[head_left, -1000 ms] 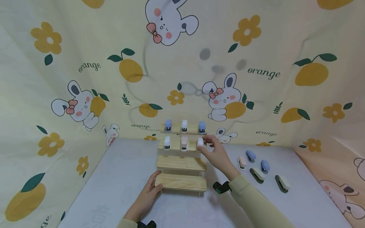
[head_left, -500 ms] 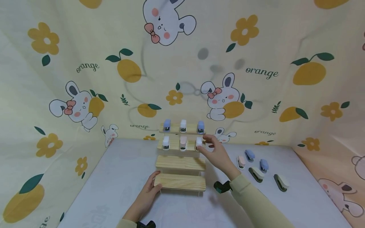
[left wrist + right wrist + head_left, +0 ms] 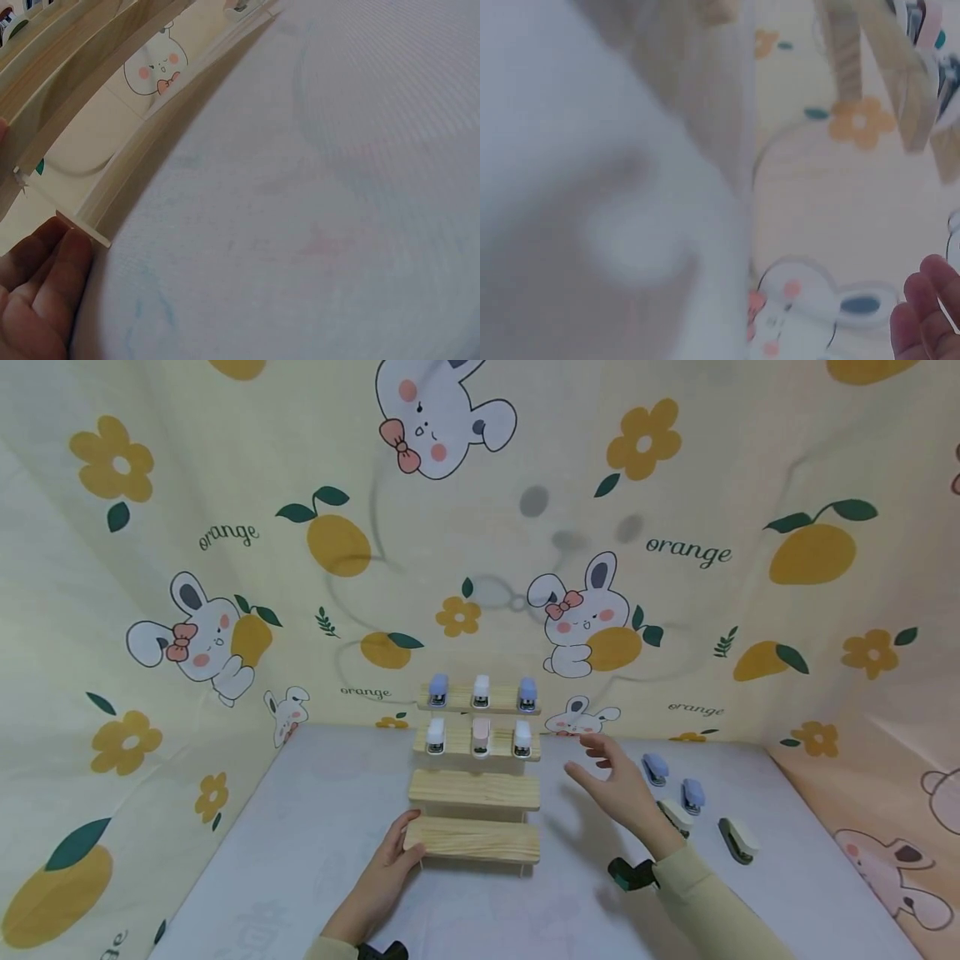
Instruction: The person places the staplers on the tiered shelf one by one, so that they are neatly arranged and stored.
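A tiered wooden rack (image 3: 474, 790) stands mid-table in the head view. My left hand (image 3: 386, 868) grips the left end of its lowest shelf (image 3: 480, 842), thumb in front. The left wrist view shows that hand's curled fingers (image 3: 64, 262) at the rack's end. To the right of the rack my right hand (image 3: 619, 789) hovers empty, fingers loosely spread. On the second shelf stand a white stapler (image 3: 522, 737), a pink stapler (image 3: 482, 737) and another white stapler (image 3: 436, 736). The top shelf bears a blue stapler (image 3: 438, 690), a white one and another blue one.
Right of my right hand lie a blue stapler (image 3: 656, 769), another blue stapler (image 3: 693, 795), a green-and-white stapler (image 3: 738, 841) and a second green-and-white stapler (image 3: 675, 817), partly covered by my arm. A printed cloth (image 3: 495, 527) hangs behind the table.
My right hand has let go of the white stapler at the second shelf's right end and moved right, now covering the pink stapler on the table. My left hand stays in place.
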Action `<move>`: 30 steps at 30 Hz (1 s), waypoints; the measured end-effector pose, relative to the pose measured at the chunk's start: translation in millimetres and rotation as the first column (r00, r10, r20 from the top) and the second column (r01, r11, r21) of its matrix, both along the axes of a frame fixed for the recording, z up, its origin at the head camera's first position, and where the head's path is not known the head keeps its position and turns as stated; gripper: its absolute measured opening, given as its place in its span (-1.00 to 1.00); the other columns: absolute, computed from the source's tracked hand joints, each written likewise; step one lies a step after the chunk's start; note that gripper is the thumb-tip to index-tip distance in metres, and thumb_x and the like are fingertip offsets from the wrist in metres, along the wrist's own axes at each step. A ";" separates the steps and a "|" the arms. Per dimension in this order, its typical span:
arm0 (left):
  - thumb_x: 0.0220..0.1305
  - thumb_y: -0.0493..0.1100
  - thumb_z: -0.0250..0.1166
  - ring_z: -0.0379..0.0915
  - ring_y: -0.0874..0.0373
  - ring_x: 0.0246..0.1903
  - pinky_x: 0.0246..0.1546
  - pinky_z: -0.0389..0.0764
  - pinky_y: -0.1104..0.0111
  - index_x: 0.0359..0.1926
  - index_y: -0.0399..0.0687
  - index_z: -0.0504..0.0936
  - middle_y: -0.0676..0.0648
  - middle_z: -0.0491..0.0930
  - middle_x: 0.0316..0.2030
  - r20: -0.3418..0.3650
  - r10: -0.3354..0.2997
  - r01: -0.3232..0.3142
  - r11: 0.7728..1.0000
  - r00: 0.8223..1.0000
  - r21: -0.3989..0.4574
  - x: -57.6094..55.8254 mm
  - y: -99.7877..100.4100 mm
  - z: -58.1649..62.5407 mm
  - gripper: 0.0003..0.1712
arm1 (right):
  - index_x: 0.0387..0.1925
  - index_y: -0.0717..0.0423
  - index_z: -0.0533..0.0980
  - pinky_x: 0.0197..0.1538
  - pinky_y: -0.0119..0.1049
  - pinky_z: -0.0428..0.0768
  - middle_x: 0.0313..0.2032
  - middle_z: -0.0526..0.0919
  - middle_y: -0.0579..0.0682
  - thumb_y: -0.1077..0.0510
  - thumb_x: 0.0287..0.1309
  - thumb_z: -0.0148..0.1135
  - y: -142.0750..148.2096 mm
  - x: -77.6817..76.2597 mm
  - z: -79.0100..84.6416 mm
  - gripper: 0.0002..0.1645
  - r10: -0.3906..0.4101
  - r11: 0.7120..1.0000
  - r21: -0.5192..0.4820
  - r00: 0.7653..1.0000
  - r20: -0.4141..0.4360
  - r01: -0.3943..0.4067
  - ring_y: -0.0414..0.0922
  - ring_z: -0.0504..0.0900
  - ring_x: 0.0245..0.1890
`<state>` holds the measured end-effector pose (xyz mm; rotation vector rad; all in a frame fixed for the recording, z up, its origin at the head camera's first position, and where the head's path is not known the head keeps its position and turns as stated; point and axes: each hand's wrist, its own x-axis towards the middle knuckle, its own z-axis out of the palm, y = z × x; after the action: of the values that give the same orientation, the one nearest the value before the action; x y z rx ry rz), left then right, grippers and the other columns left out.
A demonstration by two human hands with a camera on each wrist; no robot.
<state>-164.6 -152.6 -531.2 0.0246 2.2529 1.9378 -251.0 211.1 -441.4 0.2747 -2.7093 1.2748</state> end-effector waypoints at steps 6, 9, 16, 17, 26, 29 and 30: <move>0.42 0.04 0.10 -0.12 -0.17 0.43 0.36 -0.06 -0.10 0.46 0.21 0.06 -0.22 -0.03 0.47 0.008 0.004 -0.004 1.000 1.000 -0.005 0.5 0.5 1.5 -0.32 | 0.31 0.04 0.27 0.15 0.13 0.42 0.24 0.40 0.09 -0.40 0.10 0.22 35.2 13.3 -13.5 -0.08 -0.045 0.999 0.014 0.999 0.019 0.045 0.10 0.38 0.18; 0.40 0.07 0.11 -0.14 -0.15 0.44 0.37 -0.08 -0.08 0.45 0.25 0.07 -0.20 -0.04 0.48 0.011 0.002 -0.002 1.000 1.000 -0.004 -0.1 0.1 0.8 -0.32 | 0.31 0.08 0.27 0.12 0.15 0.42 0.21 0.41 0.13 -0.39 0.12 0.21 52.4 20.4 -18.7 -0.09 -0.068 0.997 0.033 0.997 0.023 0.067 0.14 0.38 0.16; 0.41 0.08 0.10 -0.12 -0.18 0.43 0.36 -0.06 -0.10 0.46 0.22 0.06 -0.22 -0.03 0.48 0.005 -0.002 0.002 1.000 1.000 -0.007 -0.5 -0.6 0.0 -0.31 | 0.33 0.17 0.22 0.14 0.17 0.39 0.23 0.36 0.24 -0.33 0.19 0.18 86.1 29.4 -32.9 -0.09 -0.115 0.991 0.079 0.993 0.039 0.112 0.20 0.36 0.18; 0.41 0.08 0.11 -0.11 -0.17 0.43 0.36 -0.06 -0.09 0.46 0.23 0.06 -0.21 -0.02 0.47 0.008 -0.001 0.001 1.000 1.000 -0.006 -0.4 -0.7 0.0 -0.31 | 0.34 0.16 0.21 0.14 0.18 0.38 0.24 0.35 0.24 -0.34 0.19 0.17 89.5 30.5 -34.1 -0.09 -0.124 0.989 0.089 0.991 0.048 0.119 0.20 0.35 0.19; 0.39 0.11 0.12 -0.09 -0.17 0.43 0.36 -0.05 -0.10 0.45 0.28 0.07 -0.21 -0.01 0.47 0.023 0.007 -0.007 1.000 1.000 -0.015 -1.6 -1.8 -1.4 -0.31 | 0.38 0.18 0.17 0.20 0.22 0.31 0.29 0.30 0.30 -0.41 0.16 0.13 109.9 35.4 -41.6 0.01 -0.153 0.984 0.109 0.985 0.085 0.143 0.27 0.27 0.26; 0.38 0.12 0.12 -0.11 -0.16 0.43 0.36 -0.06 -0.10 0.44 0.29 0.08 -0.20 -0.01 0.47 0.020 0.007 -0.007 1.000 1.000 -0.015 -1.6 -2.0 -1.8 -0.31 | 0.38 0.18 0.17 0.21 0.23 0.31 0.30 0.28 0.33 -0.47 0.12 0.11 113.5 34.7 -44.7 0.06 -0.166 0.980 0.128 0.981 0.102 0.153 0.29 0.26 0.28; 0.39 0.11 0.12 -0.11 -0.16 0.43 0.36 -0.07 -0.10 0.44 0.29 0.09 -0.20 -0.01 0.47 0.017 0.006 -0.005 1.000 1.000 -0.015 -1.6 -1.8 -1.7 -0.31 | 0.38 0.20 0.16 0.22 0.22 0.31 0.30 0.27 0.34 -0.48 0.11 0.11 114.3 34.3 -45.7 0.08 -0.167 0.980 0.128 0.980 0.110 0.153 0.29 0.25 0.28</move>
<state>-166.2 -154.4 -532.9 0.0000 2.2592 1.9158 -216.7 325.5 -487.1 -0.0098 -2.8452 1.1220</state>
